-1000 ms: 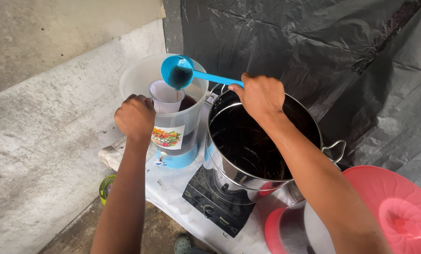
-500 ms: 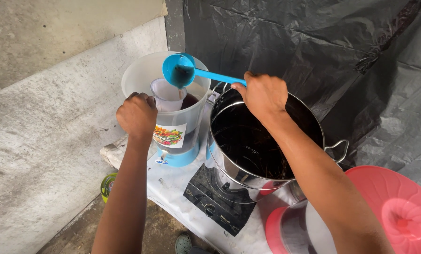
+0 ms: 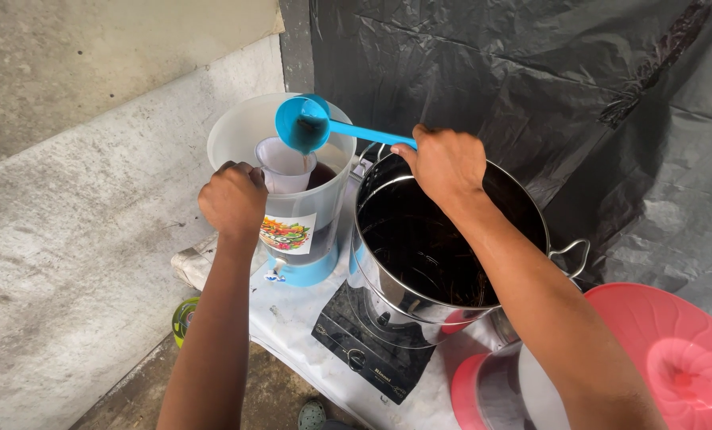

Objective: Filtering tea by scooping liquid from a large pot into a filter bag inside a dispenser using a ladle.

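One scoop in progress: right hand point(image 3: 448, 163) fingers clamped on blue plastic ladle point(image 3: 303, 125) over translucent dispenser jug point(image 3: 236, 131), partly filled; left hand point(image 3: 233, 199) fingers seemingly clamped on white funnel cup point(image 3: 280, 164); dark liquid remains in steel stockpot point(image 3: 419, 299).

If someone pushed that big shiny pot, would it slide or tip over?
The steel pot probably would not tip: it is wide and sits flat on the black cooktop. It likely feels heavy, since dark liquid shows inside. Its smooth metal base might slide on the cooktop's slick surface, and the liquid could slosh.
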